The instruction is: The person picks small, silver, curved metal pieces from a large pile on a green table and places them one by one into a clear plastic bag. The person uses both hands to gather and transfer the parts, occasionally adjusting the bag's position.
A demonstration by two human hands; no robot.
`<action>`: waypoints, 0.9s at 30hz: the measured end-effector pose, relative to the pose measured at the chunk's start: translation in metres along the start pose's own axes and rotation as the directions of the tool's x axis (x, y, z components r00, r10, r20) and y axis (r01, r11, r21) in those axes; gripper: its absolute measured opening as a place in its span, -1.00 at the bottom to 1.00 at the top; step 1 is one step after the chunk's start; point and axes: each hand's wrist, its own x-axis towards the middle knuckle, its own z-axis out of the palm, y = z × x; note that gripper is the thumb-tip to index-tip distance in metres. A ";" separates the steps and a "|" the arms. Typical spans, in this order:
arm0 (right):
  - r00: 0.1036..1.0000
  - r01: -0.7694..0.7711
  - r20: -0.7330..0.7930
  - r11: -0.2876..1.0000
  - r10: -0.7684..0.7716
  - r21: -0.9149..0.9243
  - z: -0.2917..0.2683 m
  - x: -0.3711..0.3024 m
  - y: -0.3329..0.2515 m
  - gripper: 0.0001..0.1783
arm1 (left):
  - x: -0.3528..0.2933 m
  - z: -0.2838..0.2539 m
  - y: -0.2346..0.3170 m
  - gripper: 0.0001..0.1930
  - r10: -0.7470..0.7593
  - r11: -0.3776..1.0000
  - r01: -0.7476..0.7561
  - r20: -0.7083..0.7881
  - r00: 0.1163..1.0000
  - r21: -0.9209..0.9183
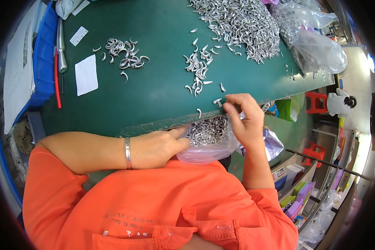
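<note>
My left hand [164,143], with a metal bracelet at its wrist, grips the rim of a clear plastic bag [202,156] at the table's front edge. Many small curved silvery metal pieces [208,131] fill the bag, whose mouth is open upward. Over the bag's right side is my right hand [246,118], its fingers bent and thumb and fingertips close together. What they hold, if anything, I cannot make out. Right by those fingertips lie a few loose metal pieces [217,102]. Farther back a loose cluster [198,68] of the same pieces trails across the table.
A large heap of metal pieces [241,27] covers the back right of the green table [154,96]. Beside it are filled clear bags [321,50]. Another small pile [127,52] lies left, near white paper [86,76]. A blue bin [46,58] stands far left; a person [338,103] is at right.
</note>
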 end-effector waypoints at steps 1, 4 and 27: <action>1.000 -0.011 0.016 1.000 0.011 0.006 0.002 0.000 -0.002 -0.82 | 0.000 0.000 0.000 -0.81 0.012 1.000 -0.012 -0.002 1.000 0.004; 0.999 0.053 0.002 0.997 -0.053 -0.052 0.006 -0.004 0.006 -0.84 | 0.000 0.000 -0.002 -0.83 0.038 0.999 -0.038 -0.011 0.999 0.016; 0.984 0.054 -0.169 0.998 -0.060 -0.040 0.002 0.005 0.004 -0.84 | -0.001 0.000 -0.001 -0.83 0.049 0.998 -0.048 -0.024 0.998 0.041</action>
